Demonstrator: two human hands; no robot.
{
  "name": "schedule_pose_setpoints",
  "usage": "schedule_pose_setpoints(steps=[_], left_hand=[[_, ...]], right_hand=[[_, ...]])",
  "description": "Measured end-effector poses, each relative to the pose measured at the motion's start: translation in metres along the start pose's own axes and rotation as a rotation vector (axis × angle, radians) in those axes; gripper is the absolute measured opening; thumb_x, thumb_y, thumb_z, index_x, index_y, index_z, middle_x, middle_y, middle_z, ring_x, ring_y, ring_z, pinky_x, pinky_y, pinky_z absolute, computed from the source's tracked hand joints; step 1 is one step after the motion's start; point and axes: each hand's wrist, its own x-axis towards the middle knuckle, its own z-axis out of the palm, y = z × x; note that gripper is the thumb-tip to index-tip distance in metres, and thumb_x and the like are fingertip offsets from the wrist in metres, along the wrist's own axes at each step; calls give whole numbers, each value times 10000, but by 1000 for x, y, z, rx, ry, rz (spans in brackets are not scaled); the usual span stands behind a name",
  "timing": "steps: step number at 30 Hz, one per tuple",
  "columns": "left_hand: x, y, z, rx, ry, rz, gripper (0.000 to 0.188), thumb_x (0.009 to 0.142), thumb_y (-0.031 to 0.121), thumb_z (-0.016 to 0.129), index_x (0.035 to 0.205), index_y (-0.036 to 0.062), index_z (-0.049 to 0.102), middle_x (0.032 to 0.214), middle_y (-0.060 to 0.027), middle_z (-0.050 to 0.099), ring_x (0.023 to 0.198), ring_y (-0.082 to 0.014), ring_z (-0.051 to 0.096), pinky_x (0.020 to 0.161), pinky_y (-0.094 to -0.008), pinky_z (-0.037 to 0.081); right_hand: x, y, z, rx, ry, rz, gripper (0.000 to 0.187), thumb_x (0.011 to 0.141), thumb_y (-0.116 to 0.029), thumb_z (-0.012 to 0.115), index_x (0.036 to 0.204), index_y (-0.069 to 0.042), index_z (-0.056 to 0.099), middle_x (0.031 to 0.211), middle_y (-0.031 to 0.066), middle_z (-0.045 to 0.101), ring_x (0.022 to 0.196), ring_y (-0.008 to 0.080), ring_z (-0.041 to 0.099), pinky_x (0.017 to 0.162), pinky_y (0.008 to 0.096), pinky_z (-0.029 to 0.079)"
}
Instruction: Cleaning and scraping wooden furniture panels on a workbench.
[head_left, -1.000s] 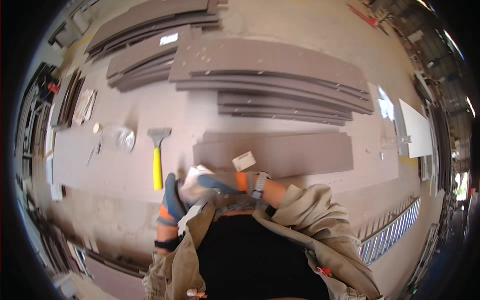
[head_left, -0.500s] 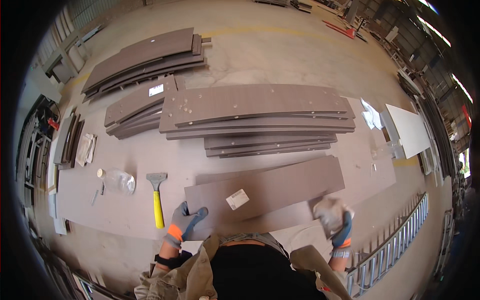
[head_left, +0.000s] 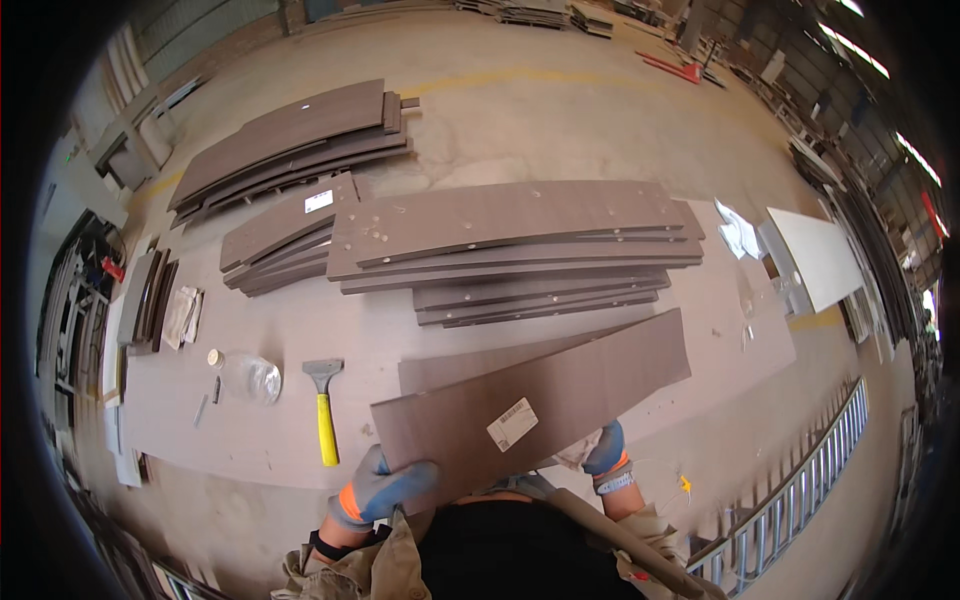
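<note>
Slanting across the lower middle, the brown board (head_left: 560,385) has the left grip (head_left: 388,488) pinched on its lower-left corner, probably for steadiness; right grip (head_left: 608,452)'s curled round a rag (head_left: 577,454). Scraper (head_left: 325,412)'s lower left, on the counter (head_left: 255,440).

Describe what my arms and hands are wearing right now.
The left hand and right hand wear grey gloves with blue-coated areas and orange cuff bands. A dark wristband circles the left wrist; a pale, segmented-looking band circles the right. The loose sleeves are khaki.
</note>
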Motion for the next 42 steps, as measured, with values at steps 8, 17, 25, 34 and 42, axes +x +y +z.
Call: schedule_pose_setpoints(steps=[8,17,25,34,42], left_hand=[[-12,-24,-35,-301,226,200,397,841,51,542,1222,-46,485,1160,-142,581,1034,-213,588,850,-333,491],[37,33,-37,733,384,681,265,840,99,557,1068,-35,536,1010,-177,621,861,-296,641,771,-359,522],[73,38,-75,692,425,766,452,790,18,643,1207,-1,470,1123,-128,574,996,-216,594,760,-366,561],[147,94,-114,777,357,836,380,883,159,531,1240,37,484,1243,-113,530,1019,-212,591,660,-318,586],[213,107,-153,1213,368,1054,408,880,266,587,1229,66,519,1107,-64,614,931,-152,604,786,-291,518]], right_hand=[[12,-91,76,-101,-116,-110,459,936,-318,372,1270,-10,437,1239,155,517,1136,295,509,981,440,409],[119,-117,76,-869,-172,-386,458,921,-282,394,1276,1,454,1284,158,505,1178,299,494,1018,452,382],[132,-110,110,-344,-336,-99,494,924,-320,434,1300,1,435,1313,160,487,1147,283,529,1007,446,406],[70,-101,74,-291,-362,22,434,866,-224,613,1233,-15,512,1169,138,596,1053,258,599,901,374,489],[18,-56,-20,-6,176,103,439,791,-100,664,1202,-53,519,1174,91,577,1074,205,563,907,337,467]])
